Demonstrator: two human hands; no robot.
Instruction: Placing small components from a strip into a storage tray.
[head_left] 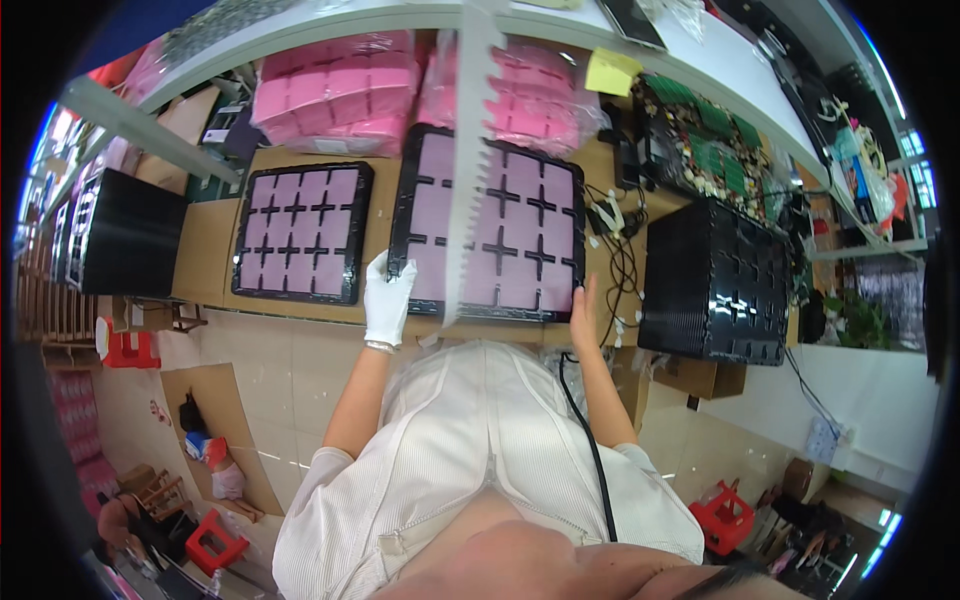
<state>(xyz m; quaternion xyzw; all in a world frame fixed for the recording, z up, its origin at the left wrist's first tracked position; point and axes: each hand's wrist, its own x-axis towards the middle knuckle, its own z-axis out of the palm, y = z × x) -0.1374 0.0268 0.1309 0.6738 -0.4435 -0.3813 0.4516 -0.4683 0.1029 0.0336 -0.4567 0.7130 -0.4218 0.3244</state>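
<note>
White toothed strip (466,180) hides part of the black-rimmed lilac tray (579,225).

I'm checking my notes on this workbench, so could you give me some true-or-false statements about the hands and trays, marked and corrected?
1. The left hand wears a white glove. True.
2. The right hand wears a matching glove. False: the right hand is bare.
3. Both hands are at the larger pink-and-black tray. True.
4. The smaller pink-and-black tray lies to the right of the larger one. False: the smaller pink-and-black tray lies to its left.
5. A black stack stands to the right of the larger tray. True.
6. The plastic-wrapped packs beyond the trays are green. False: the plastic-wrapped packs are pink.
</note>
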